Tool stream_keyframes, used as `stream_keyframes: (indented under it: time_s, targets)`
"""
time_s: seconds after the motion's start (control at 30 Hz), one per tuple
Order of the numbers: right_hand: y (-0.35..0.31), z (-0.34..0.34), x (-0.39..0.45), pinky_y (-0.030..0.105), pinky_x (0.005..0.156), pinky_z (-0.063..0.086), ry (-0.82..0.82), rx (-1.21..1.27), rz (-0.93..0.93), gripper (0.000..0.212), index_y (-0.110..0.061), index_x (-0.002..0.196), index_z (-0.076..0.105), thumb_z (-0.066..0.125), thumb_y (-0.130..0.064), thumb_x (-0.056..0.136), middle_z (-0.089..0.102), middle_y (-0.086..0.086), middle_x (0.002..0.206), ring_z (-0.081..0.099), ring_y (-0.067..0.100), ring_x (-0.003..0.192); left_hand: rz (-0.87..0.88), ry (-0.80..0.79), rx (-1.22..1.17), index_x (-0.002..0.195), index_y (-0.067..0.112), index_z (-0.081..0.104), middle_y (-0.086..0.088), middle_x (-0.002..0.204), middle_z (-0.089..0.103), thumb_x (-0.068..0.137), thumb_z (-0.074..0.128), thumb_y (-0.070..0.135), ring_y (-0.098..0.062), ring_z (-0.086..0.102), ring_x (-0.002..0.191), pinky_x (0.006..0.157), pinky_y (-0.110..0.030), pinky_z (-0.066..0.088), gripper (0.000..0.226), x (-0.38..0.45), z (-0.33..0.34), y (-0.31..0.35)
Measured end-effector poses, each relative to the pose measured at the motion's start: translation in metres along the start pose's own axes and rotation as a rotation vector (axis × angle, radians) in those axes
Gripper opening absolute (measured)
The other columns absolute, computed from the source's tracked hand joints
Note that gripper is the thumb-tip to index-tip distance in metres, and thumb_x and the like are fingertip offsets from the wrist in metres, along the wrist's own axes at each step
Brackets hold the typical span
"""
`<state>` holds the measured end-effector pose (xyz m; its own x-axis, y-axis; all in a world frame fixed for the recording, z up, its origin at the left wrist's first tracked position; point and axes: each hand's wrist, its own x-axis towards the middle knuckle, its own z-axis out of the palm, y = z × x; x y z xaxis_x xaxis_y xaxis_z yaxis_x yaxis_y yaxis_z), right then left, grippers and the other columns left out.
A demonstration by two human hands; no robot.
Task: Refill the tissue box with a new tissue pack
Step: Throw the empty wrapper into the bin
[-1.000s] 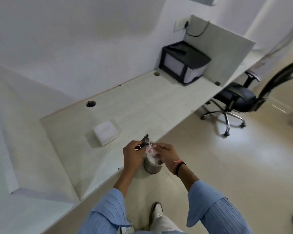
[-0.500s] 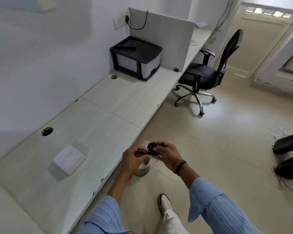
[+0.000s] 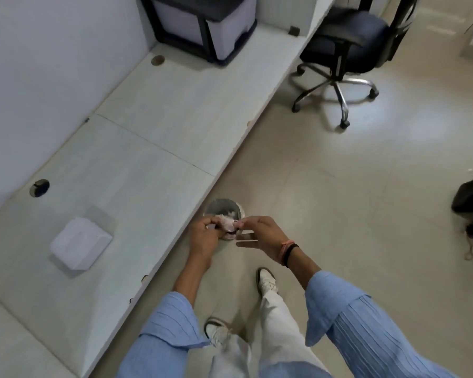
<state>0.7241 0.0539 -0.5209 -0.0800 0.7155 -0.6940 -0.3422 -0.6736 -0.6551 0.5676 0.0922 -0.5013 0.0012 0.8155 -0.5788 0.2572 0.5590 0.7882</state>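
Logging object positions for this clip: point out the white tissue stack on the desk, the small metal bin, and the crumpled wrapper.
white tissue stack (image 3: pixel 80 243), head view, middle of its top face.
metal bin (image 3: pixel 221 206), head view, far inner rim.
crumpled wrapper (image 3: pixel 228 223), head view, middle, between both hands.

This is an office. A long pale desk (image 3: pixel 153 148) runs along a plain white wall (image 3: pixel 47 64), with round cable holes (image 3: pixel 39 187) cut into its top near the wall. At the desk's far end stands a black-framed drawer unit (image 3: pixel 202 25), with an upright divider panel (image 3: pixel 292 12) just beyond it. A black swivel chair (image 3: pixel 347 47) on castors stands on the tiled floor (image 3: pixel 366 186) beside that end of the desk.
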Motion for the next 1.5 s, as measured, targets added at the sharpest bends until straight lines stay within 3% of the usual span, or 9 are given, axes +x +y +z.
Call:
stream_keyframes:
  time_s: [0.13,0.27,0.37,0.47,0.63,0.97,1.13,1.33,1.5]
  targets:
    - [0.014,-0.021,0.047,0.045,0.088,0.062,0.073,0.087,0.015,0.02,0.011,0.092,0.064,0.075,-0.004,0.086,0.065,0.035,0.097,0.069,0.043,0.094,0.048,0.033,0.078,0.079,-0.012,0.069,-0.006,0.077,0.07,0.072,0.065,-0.027,-0.01,0.068,0.07,0.062,-0.019,0.059,0.017,0.044,0.019,-0.024]
    - [0.031,-0.039,0.106,0.039,0.072,0.065,0.145,0.134,0.039,0.023,0.004,0.099,0.06,0.069,0.016,0.082,0.067,0.027,0.091,0.07,0.037,0.077,0.012,-0.026,0.087,0.087,-0.01,0.072,-0.004,0.088,0.073,0.075,0.068,-0.023,0.003,0.069,0.076,0.07,-0.011,0.055,0.018,0.091,0.031,-0.053]
    - [0.05,-0.05,0.159,0.033,0.065,0.065,0.174,0.066,0.044,0.016,0.007,0.088,0.065,0.066,0.021,0.08,0.067,0.02,0.079,0.07,0.029,0.064,-0.134,-0.039,-0.016,0.103,-0.001,0.074,-0.002,0.109,0.072,0.085,0.07,-0.01,-0.006,0.068,0.091,0.078,-0.02,0.057,0.021,0.127,0.033,-0.08]
    - [0.077,-0.057,0.218,0.031,0.06,0.063,0.269,-0.118,0.048,0.02,-0.001,0.073,0.067,0.072,0.018,0.074,0.07,0.023,0.079,0.069,0.034,0.068,-0.254,0.071,-0.109,0.113,0.008,0.074,-0.004,0.115,0.073,0.093,0.063,0.0,-0.016,0.067,0.097,0.089,-0.036,0.057,0.024,0.17,0.032,-0.113]
    - [0.12,-0.058,0.317,0.029,0.079,0.055,0.39,-0.692,0.004,0.015,-0.018,0.073,0.067,0.074,-0.005,0.073,0.078,0.011,0.087,0.07,0.032,0.089,-0.366,0.165,-0.378,0.105,0.013,0.074,-0.011,0.119,0.075,0.091,0.068,0.001,-0.026,0.072,0.11,0.086,-0.036,0.06,0.019,0.238,0.03,-0.157]
    - [0.201,-0.052,0.453,0.034,0.083,0.048,0.334,-1.07,-0.072,0.025,-0.005,0.103,0.074,0.052,-0.008,0.092,0.073,0.019,0.113,0.062,0.042,0.108,-0.345,0.165,-0.529,0.113,0.011,0.072,-0.008,0.115,0.078,0.089,0.07,0.002,-0.023,0.076,0.098,0.086,-0.033,0.06,0.025,0.309,0.036,-0.216]
    - [0.217,-0.051,0.456,0.037,0.093,0.051,0.066,-1.207,0.055,0.039,-0.003,0.123,0.066,0.063,-0.027,0.092,0.071,0.021,0.12,0.065,0.04,0.112,-0.355,0.173,-0.503,0.107,0.014,0.074,-0.003,0.107,0.08,0.088,0.071,0.003,-0.025,0.076,0.104,0.088,-0.035,0.059,0.022,0.301,0.026,-0.23]
    - [0.18,-0.06,0.397,0.034,0.093,0.049,0.096,-1.232,0.029,0.026,-0.006,0.109,0.075,0.055,-0.015,0.094,0.073,0.021,0.115,0.065,0.041,0.111,-0.37,0.161,-0.483,0.11,0.014,0.074,-0.003,0.107,0.08,0.091,0.068,0.003,-0.026,0.075,0.105,0.079,-0.031,0.059,0.022,0.267,0.023,-0.211]
    - [0.12,-0.054,0.315,0.041,0.087,0.055,0.221,-0.874,-0.047,0.022,-0.002,0.09,0.077,0.061,-0.018,0.089,0.075,0.026,0.094,0.068,0.043,0.094,-0.317,0.089,-0.471,0.11,0.012,0.074,-0.008,0.108,0.079,0.091,0.069,0.006,-0.026,0.073,0.096,0.082,-0.035,0.058,0.02,0.218,0.021,-0.152]
